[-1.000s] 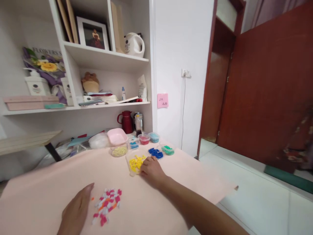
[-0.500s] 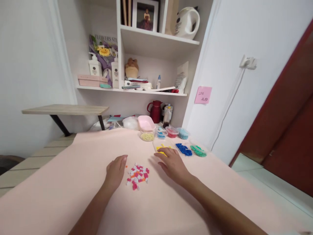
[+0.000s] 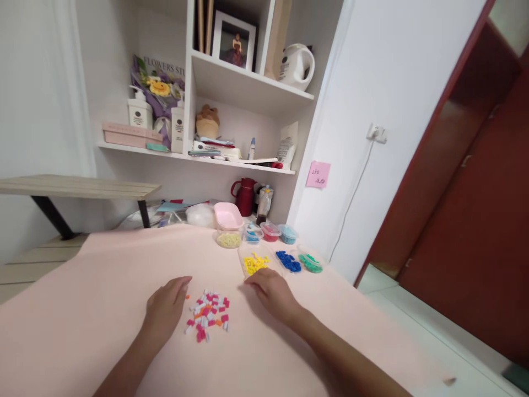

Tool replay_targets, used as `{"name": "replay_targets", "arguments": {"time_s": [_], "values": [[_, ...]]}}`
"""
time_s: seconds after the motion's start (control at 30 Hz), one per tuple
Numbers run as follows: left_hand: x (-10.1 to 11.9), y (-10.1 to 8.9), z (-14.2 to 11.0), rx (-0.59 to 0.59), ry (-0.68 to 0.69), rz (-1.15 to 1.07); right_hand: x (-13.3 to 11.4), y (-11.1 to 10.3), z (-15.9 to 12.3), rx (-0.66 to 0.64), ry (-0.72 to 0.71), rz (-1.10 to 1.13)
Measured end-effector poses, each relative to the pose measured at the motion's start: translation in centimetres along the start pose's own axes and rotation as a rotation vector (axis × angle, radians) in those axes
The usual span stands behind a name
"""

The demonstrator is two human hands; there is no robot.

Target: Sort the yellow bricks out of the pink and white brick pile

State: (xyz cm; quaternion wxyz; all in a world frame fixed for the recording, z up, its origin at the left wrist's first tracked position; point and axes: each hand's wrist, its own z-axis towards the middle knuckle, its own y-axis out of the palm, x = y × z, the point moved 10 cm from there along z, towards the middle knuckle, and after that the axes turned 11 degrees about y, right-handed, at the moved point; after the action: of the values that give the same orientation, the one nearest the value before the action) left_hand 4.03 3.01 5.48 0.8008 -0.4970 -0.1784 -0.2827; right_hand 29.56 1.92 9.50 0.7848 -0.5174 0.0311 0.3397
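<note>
A small heap of pink, white and orange bricks [image 3: 208, 315] lies on the pale pink table cover [image 3: 82, 309] between my two hands. My left hand [image 3: 166, 309] rests flat and open just left of the heap, fingers together, holding nothing. My right hand [image 3: 270, 293] lies palm down to the right of the heap, fingertips pointing left, just short of a clear tray of yellow bricks [image 3: 254, 263]. Whether anything is under its fingers is hidden.
Behind the yellow tray sit trays of blue bricks [image 3: 288, 261] and green bricks [image 3: 310, 263], plus small tubs [image 3: 270, 231] and a pink lid [image 3: 227, 215]. A white shelf unit [image 3: 243, 88] stands at the back, a wooden side table [image 3: 74, 187] on the left, a red door [image 3: 467, 209] on the right.
My right hand has drawn back from the yellow tray toward me, uncovering the yellow bricks. The camera has swung left, bringing the shelves and both hands to the centre. My left hand stays beside the heap.
</note>
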Motion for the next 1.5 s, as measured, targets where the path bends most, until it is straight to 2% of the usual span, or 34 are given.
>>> {"name": "replay_targets", "arguments": {"time_s": [0.1, 0.2, 0.3, 0.37, 0.47, 0.53, 0.57, 0.63, 0.7, 0.73, 0.83, 0.93, 1.07, 1.17, 1.4, 1.5], "values": [[0.0, 0.2, -0.1, -0.002, 0.0, 0.01, 5.3, -2.6, 1.1, 0.056, 0.121, -0.023], [-0.2, 0.5, -0.2, -0.001, 0.013, 0.02, 9.1, -4.4, 1.8, 0.095, 0.225, -0.06], [-0.6, -0.3, 0.3, 0.036, 0.052, 0.015, 10.6, -5.2, 3.0, 0.102, 0.273, -0.023], [-0.2, -2.0, 1.2, 0.097, 0.119, 0.022, 11.0, -5.2, 4.2, 0.094, 0.281, 0.013], [2.2, -5.2, 2.9, 0.214, 0.209, 0.083, 11.6, -4.7, 6.3, 0.079, 0.288, 0.038], [5.3, -6.1, 3.8, 0.274, 0.265, 0.13, 12.0, -3.9, 7.8, 0.062, 0.289, 0.042], [7.6, -5.7, 4.0, 0.281, 0.328, 0.153, 12.2, -3.4, 8.5, 0.049, 0.285, 0.039], [12.0, -2.9, 3.8, 0.228, 0.448, 0.161, 12.2, -2.0, 9.9, 0.011, 0.265, 0.025], [15.7, 1.7, 2.9, 0.137, 0.553, 0.199, 11.9, -0.4, 10.9, -0.044, 0.23, 0.002], [16.8, 4.1, 2.4, 0.091, 0.568, 0.222, 11.6, 0.4, 11.3, -0.075, 0.21, -0.011], [17.3, 9.5, 1.6, 0.039, 0.46, 0.268, 11.4, 2.6, 11.7, -0.161, 0.169, -0.057], [16.0, 12.6, 1.8, -0.068, 0.337, 0.283, 11.8, 3.9, 11.5, -0.225, 0.153, -0.104], [14.9, 14.1, 2.4, -0.169, 0.348, 0.292, 11.9, 4.4, 11.0, -0.304, 0.127, -0.133], [14.2, 14.8, 2.5, -0.214, 0.363, 0.326, 11.1, 4.2, 10.4, -0.352, 0.085, -0.118], [14.1, 14.4, 2.7, -0.19, 0.338, 0.273, 9.4, 2.2, 7.5, -0.442, 0.026, -0.052], [14.1, 13.9, 2.7, -0.142, 0.336, 0.241, 9.9, 0.9, 7.7, -0.379, 0.074, -0.048]]}}
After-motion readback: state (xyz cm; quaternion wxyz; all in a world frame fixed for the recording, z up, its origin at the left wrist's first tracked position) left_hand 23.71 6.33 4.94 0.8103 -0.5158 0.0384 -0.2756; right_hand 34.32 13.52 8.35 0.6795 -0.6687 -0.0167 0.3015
